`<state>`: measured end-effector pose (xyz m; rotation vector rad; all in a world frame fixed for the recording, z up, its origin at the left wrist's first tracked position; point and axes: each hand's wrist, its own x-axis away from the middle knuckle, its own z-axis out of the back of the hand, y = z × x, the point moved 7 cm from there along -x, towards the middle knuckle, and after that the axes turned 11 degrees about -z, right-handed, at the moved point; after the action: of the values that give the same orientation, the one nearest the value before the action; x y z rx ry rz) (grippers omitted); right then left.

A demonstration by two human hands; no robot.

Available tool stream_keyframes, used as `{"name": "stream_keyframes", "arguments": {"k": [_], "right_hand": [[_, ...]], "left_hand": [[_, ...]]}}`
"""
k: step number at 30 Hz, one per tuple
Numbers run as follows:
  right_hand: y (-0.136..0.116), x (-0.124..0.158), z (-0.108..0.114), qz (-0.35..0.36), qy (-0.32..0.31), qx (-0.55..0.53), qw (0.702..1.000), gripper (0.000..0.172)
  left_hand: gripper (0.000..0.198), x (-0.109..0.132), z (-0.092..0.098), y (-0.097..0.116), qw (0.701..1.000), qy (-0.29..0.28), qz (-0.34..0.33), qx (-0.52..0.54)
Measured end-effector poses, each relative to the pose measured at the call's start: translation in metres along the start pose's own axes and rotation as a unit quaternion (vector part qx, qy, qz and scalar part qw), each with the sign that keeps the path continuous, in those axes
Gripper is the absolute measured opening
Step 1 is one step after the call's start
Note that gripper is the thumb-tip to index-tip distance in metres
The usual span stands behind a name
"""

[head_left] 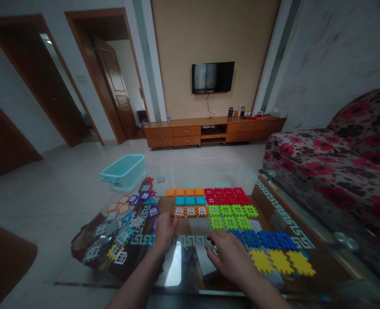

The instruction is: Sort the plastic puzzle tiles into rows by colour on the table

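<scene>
**A:** Where's the left hand [166, 229]?

**B:** Lower middle of the frame. The forearm rises from the bottom edge, wrist straight, back of the hand up. It sits on the counter [275, 210] between the pile [125, 223] of loose tiles on its left and the laid rows on its right.

**A:** And its fingers?

**B:** Bent under and hidden by the knuckles. I cannot tell whether they are clenched on a tile or on nothing. The knuckles are just below the window tiles [190, 211], the orange row with white panes, close to that row's left end.

**A:** The right hand [230, 257]?

**B:** Right of the left one and a little lower. The forearm comes in from the lower right, and the hand lies palm down, angled toward the upper left. Its fingers [209, 248] are spread and released, grasping nothing, with the tips on bare glass. The two hands are apart.

**A:** What is beside it?

**B:** The blue tiles [267, 239] are just beside its upper right edge, and the yellow tiles [281, 262] lie to its right. The green tiles [231, 216] are above it, and the red tiles [227, 196] are higher up.

**A:** Anything else?

**B:** A pale blue tub [124, 170] stands on the floor beyond the pile, at middle left. A flowered sofa [338, 163] fills the right side.
</scene>
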<state>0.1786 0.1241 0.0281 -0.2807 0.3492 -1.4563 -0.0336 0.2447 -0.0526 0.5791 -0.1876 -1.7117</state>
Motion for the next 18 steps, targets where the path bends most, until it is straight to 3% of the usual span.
{"name": "stream_keyframes", "arguments": {"k": [18], "right_hand": [[-0.0002, -0.0001, -0.0019, 0.003, -0.006, 0.015, 1.0, 0.016]], "left_hand": [[0.015, 0.0016, 0.0002, 0.0024, 1.0, 0.005, 0.008, -0.011]]}}
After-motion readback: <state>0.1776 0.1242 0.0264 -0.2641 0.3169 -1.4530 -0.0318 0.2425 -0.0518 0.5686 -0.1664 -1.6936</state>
